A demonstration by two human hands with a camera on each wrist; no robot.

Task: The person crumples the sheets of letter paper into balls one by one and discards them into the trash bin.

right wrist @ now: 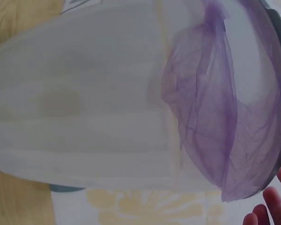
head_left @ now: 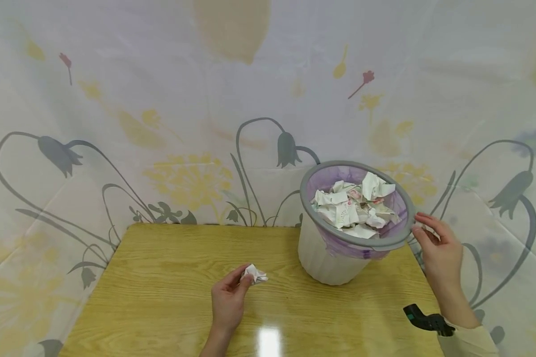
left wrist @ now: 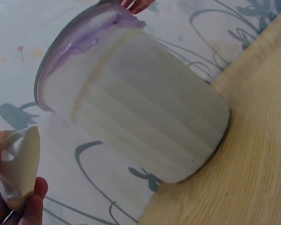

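A crumpled piece of white paper is pinched between the thumb and fingers of my left hand, low over the table. The left wrist view shows this paper close up, folded and creased. To its right stands a white trash can with a grey rim and a purple bag lining it. Scraps of crumpled paper fill much of the can. My right hand is at the rim's right side, its fingertips right at the outer edge.
The can stands on a wood-grain table, near its back right. A patterned curtain with flowers hangs behind and around the table. A black strap circles my right wrist.
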